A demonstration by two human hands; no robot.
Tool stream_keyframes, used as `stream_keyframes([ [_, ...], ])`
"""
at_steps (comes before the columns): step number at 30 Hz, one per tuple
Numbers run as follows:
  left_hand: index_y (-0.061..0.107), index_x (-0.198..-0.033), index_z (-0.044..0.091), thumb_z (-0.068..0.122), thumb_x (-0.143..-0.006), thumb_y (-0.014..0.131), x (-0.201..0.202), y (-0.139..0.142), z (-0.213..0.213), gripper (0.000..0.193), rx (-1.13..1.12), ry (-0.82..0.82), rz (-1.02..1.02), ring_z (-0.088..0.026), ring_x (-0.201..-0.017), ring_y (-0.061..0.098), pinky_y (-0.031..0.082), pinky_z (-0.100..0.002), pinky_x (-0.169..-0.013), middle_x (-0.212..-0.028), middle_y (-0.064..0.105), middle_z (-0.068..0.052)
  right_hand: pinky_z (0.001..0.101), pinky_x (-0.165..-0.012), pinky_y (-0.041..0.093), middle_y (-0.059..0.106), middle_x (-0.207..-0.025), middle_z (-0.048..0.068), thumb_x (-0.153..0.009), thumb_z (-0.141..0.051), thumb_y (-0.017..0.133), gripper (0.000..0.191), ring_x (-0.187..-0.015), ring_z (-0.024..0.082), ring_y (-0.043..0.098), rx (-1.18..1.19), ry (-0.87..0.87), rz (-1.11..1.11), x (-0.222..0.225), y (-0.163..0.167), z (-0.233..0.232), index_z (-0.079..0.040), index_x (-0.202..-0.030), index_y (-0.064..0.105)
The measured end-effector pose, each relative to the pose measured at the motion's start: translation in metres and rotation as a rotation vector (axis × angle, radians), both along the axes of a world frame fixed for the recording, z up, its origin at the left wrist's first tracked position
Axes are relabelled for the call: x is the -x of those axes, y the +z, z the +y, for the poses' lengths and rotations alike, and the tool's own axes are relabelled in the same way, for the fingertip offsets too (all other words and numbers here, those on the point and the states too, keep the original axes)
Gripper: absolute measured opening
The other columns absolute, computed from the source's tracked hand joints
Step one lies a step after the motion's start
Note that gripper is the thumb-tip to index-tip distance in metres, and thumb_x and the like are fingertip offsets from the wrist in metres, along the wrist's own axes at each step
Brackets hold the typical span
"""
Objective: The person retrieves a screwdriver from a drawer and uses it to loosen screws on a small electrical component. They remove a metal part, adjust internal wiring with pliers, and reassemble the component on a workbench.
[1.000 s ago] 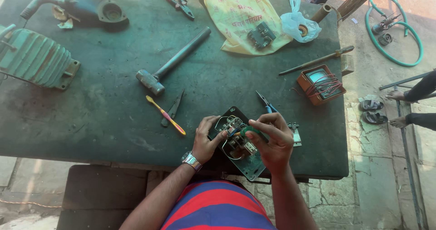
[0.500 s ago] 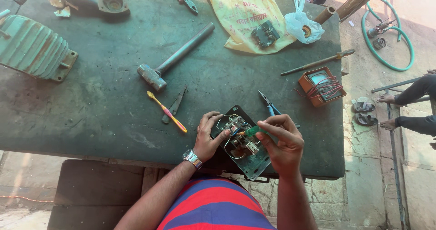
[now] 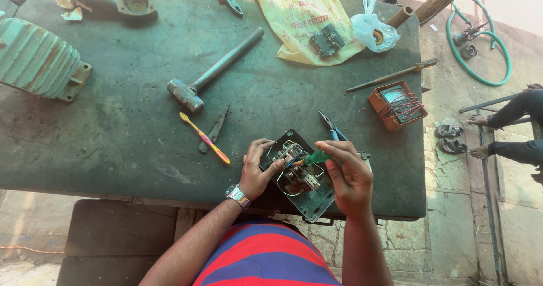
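Note:
A dark electrical switch unit (image 3: 308, 198) with exposed wires and contacts lies at the near edge of the green metal table (image 3: 141, 133). My left hand (image 3: 257, 170), with a watch on its wrist, holds the unit's left side. My right hand (image 3: 350, 176) grips a green-handled screwdriver (image 3: 317, 157) whose tip points into the wiring at the unit's top. Blue-handled pliers (image 3: 334, 129) lie just beyond my right hand.
A hammer (image 3: 212, 74), a yellow-pink toothbrush (image 3: 205, 139) and small cutters (image 3: 215, 130) lie left of the unit. An orange meter (image 3: 396, 104), a long screwdriver (image 3: 393, 75), a yellow bag (image 3: 300, 14), a green motor housing (image 3: 37, 60) and a person's feet (image 3: 481, 133) at right.
My right hand has brought the green screwdriver onto the unit's wiring and shifted slightly. My left hand keeps holding the unit. The view has drifted a little.

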State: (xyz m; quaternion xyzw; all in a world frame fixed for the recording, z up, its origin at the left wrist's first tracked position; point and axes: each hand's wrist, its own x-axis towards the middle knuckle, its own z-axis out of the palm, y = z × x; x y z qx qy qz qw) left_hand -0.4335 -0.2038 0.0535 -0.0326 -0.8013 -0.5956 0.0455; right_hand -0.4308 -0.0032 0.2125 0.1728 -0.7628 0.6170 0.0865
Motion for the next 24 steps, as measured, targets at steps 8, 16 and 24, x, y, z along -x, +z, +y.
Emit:
stream_keyframes([
  [8, 0.061, -0.133, 0.007, 0.051, -0.09, 0.071, -0.0008, 0.001, -0.0019, 0.063, -0.005, -0.003, 0.003, -0.028, -0.125, 0.058, 0.039, -0.041, -0.104, -0.137, 0.058, -0.011, 0.0297, -0.101, 0.051, 0.061, -0.119, 0.009, -0.097, 0.001, 0.078, 0.03, -0.11, 0.014, 0.059, 0.035, -0.054, 0.047, -0.0045, 0.0017, -0.0034, 0.0, -0.127, 0.074],
  [16, 0.061, -0.132, 0.007, 0.053, -0.089, 0.071, -0.0005, -0.0041, -0.003, 0.064, 0.001, -0.006, 0.023, -0.028, -0.127, 0.057, 0.039, -0.041, -0.105, -0.136, 0.059, -0.012, 0.0306, -0.11, 0.048, 0.063, -0.131, 0.013, -0.096, 0.002, 0.068, 0.033, -0.125, 0.018, 0.059, -0.082, -0.021, 0.105, -0.0079, 0.0009, -0.0068, -0.001, -0.129, 0.068],
  [24, 0.061, -0.131, 0.007, 0.053, -0.091, 0.07, -0.0012, -0.003, -0.0026, 0.062, 0.007, -0.008, 0.03, -0.027, -0.127, 0.058, 0.038, -0.04, -0.104, -0.134, 0.06, -0.011, 0.031, -0.105, 0.052, 0.069, -0.126, 0.012, -0.1, -0.001, 0.061, 0.03, -0.121, 0.019, 0.065, -0.101, 0.015, 0.103, -0.0084, 0.0004, -0.0056, -0.002, -0.129, 0.068],
])
